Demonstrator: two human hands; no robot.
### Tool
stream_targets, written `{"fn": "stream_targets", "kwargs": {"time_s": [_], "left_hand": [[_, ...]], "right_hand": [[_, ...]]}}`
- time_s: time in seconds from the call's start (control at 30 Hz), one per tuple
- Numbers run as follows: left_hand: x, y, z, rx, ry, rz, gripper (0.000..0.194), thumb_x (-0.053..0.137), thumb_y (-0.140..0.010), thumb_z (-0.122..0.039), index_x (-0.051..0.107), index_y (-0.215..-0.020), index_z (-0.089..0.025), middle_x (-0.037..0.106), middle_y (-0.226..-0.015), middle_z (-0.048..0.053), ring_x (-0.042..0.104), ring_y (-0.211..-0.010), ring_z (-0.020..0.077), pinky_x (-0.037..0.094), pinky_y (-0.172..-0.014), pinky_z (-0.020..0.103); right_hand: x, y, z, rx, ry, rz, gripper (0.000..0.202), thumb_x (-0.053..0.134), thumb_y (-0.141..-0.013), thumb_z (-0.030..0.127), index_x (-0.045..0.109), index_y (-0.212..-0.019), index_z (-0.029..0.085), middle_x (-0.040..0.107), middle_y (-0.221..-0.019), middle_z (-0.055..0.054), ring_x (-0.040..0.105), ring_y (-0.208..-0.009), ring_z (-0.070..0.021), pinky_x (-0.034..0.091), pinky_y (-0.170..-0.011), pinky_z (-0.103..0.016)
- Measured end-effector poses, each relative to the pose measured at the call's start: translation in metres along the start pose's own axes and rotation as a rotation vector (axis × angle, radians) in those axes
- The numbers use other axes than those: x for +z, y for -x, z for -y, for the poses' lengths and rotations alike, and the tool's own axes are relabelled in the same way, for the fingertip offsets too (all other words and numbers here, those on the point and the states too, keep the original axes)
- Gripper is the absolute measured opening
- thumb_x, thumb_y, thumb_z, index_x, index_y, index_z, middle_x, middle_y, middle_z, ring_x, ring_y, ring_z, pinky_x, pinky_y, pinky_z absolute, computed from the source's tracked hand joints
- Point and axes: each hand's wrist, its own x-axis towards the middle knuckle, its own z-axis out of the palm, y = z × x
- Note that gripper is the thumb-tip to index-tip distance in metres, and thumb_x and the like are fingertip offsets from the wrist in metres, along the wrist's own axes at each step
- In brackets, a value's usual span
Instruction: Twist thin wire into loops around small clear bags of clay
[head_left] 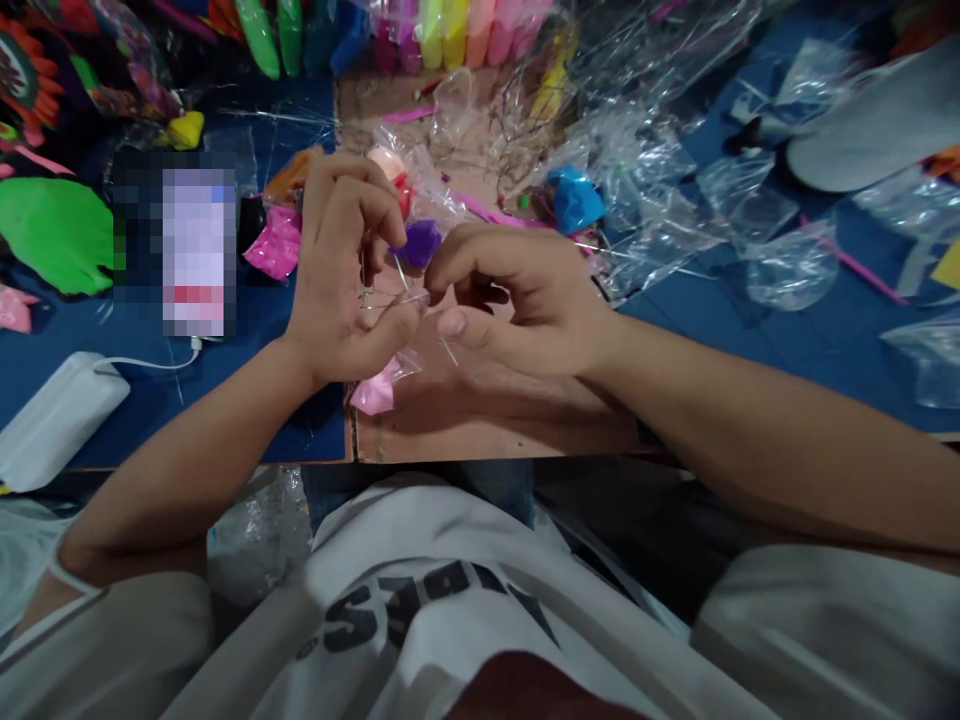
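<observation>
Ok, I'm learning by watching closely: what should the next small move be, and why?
Probably steady the thin strands with the left hand and ease one gently with the right hand: they appear to cross between the two hands, so a pull could shift both. The exact grip is hard to make out.

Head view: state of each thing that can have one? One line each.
Left hand: fingers curled, at the wires; grip unclear
Right hand: fingers bent, at the wires; grip unclear
Wires: thin, crossing between the hands
Phone: screen lit, cable plugged in
White cable: slack, curved
Clear bags: crumpled, scattered
</observation>
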Motion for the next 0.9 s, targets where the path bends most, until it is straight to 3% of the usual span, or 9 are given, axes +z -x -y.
{"fn": "stream_targets", "kwargs": {"time_s": [0.1,0.2,0.37,0.53,0.67,0.83,0.9], "left_hand": [[0.001,0.001,-0.001,-0.024,0.007,0.051,0.061,0.069,-0.112,-0.089,0.067,-0.123,-0.029,0.056,-0.117,0.008,0.057,-0.092,0.0229,0.05,-0.067,0.037],[0.008,0.005,0.004,0.022,0.096,0.003,0.069,0.07,-0.109,-0.095,0.063,-0.143,-0.036,0.056,-0.122,0.007,0.06,-0.084,0.0187,0.046,-0.058,0.032],[0.012,0.007,0.003,-0.051,0.231,0.121,0.093,0.071,-0.098,-0.107,0.055,-0.165,-0.044,0.061,-0.136,0.008,0.076,-0.1,0.0273,0.059,-0.065,0.036],[0.003,0.001,-0.001,-0.101,0.178,0.117,0.074,0.072,-0.104,-0.098,0.068,-0.151,-0.04,0.067,-0.129,0.008,0.074,-0.094,0.0236,0.064,-0.07,0.037],[-0.007,-0.004,0.004,0.041,0.115,0.146,0.054,0.082,-0.107,-0.084,0.083,-0.117,-0.031,0.069,-0.132,0.01,0.071,-0.093,0.0209,0.065,-0.075,0.039],[-0.019,-0.01,0.002,-0.116,0.106,0.302,0.067,0.08,-0.099,-0.095,0.081,-0.096,-0.029,0.07,-0.133,0.013,0.074,-0.119,0.0324,0.073,-0.098,0.053],[-0.018,-0.011,0.001,-0.059,0.125,0.287,0.069,0.077,-0.1,-0.098,0.081,-0.097,-0.029,0.07,-0.134,0.014,0.074,-0.119,0.0327,0.073,-0.098,0.053]], "right_hand": [[-0.001,0.0,-0.007,-0.043,-0.12,0.087,0.053,0.077,-0.118,0.071,0.072,-0.099,0.022,0.067,-0.088,0.0,0.055,-0.072,-0.0137,0.043,-0.064,-0.028],[0.001,-0.001,-0.006,-0.049,-0.197,0.126,0.052,0.083,-0.117,0.061,0.063,-0.09,0.022,0.059,-0.081,0.004,0.049,-0.068,-0.0113,0.038,-0.061,-0.027],[0.001,-0.001,-0.001,-0.005,-0.237,0.133,0.06,0.091,-0.112,0.057,0.053,-0.081,0.024,0.05,-0.076,0.006,0.044,-0.067,-0.0123,0.036,-0.061,-0.03],[-0.003,-0.002,-0.006,-0.052,-0.193,0.113,0.057,0.09,-0.114,0.054,0.051,-0.083,0.024,0.049,-0.076,0.007,0.045,-0.069,-0.0119,0.037,-0.064,-0.03],[-0.004,-0.002,-0.006,-0.046,-0.203,0.1,0.056,0.084,-0.117,0.055,0.051,-0.085,0.024,0.047,-0.077,0.006,0.042,-0.069,-0.0127,0.035,-0.064,-0.031],[-0.006,-0.002,-0.002,0.02,-0.22,0.146,0.059,0.085,-0.114,0.065,0.051,-0.087,0.025,0.051,-0.08,0.005,0.044,-0.071,-0.0141,0.036,-0.064,-0.031],[-0.006,-0.003,-0.002,-0.023,-0.207,0.155,0.057,0.085,-0.115,0.062,0.051,-0.088,0.025,0.052,-0.081,0.006,0.043,-0.071,-0.0131,0.037,-0.064,-0.03]]}}
